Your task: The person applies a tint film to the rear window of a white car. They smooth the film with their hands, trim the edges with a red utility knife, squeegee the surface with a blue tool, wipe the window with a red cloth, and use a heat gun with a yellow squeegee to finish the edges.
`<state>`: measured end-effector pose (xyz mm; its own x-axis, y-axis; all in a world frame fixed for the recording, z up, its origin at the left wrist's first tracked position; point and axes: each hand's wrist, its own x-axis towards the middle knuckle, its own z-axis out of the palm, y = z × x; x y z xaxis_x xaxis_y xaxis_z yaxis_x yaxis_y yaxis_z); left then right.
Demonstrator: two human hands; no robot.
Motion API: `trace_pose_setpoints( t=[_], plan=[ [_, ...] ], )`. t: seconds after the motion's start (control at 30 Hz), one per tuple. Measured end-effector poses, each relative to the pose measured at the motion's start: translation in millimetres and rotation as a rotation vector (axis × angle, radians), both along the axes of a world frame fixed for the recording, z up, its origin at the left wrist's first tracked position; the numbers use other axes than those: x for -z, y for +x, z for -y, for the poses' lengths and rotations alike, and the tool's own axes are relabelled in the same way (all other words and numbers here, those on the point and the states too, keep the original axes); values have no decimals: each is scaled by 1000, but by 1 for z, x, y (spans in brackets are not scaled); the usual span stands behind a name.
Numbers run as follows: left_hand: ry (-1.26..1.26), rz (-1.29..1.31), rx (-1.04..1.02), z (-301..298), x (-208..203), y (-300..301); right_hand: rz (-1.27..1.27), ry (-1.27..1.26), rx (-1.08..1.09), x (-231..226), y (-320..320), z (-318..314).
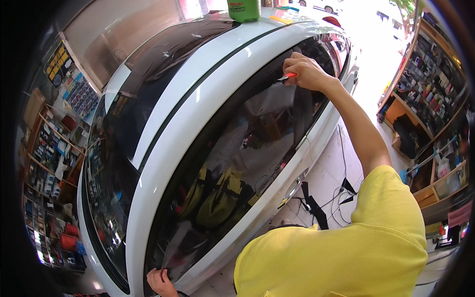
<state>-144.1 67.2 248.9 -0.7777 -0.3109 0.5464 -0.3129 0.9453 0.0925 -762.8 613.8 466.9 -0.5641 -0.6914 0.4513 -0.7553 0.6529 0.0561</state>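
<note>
A white car with a dark side window (pixel 262 128) fills the middle of the view. My right hand (pixel 304 72) is at the upper part of this window, closed around a red utility knife (pixel 288 76) whose blade points left, close to the dark glass. Down at the window's lower left corner is my left hand (pixel 161 283), its fingers curled together against the edge of the glass. What the left fingers pinch, if anything, is too small to tell. The glass reflects yellow cloth and bright patches.
On the car's roof (pixel 213 54) stand a green container (pixel 244 10) and a flat yellow-orange piece (pixel 280 20). Black cables and dark scraps (pixel 315 210) lie on the tiled floor beside the car. Stocked shelves (pixel 430 84) line the right, with more shelves (pixel 52 153) at left.
</note>
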Motion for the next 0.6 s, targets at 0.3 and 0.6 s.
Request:
trace_pose_setpoints(
  t=[0.3, 0.6],
  plan=[
    [35, 137, -93, 5, -12, -12, 23, -47, -46, -14, -13, 4],
    [143, -15, -123, 15, 3, -11, 6, -55, -43, -15, -33, 7]
  ],
)
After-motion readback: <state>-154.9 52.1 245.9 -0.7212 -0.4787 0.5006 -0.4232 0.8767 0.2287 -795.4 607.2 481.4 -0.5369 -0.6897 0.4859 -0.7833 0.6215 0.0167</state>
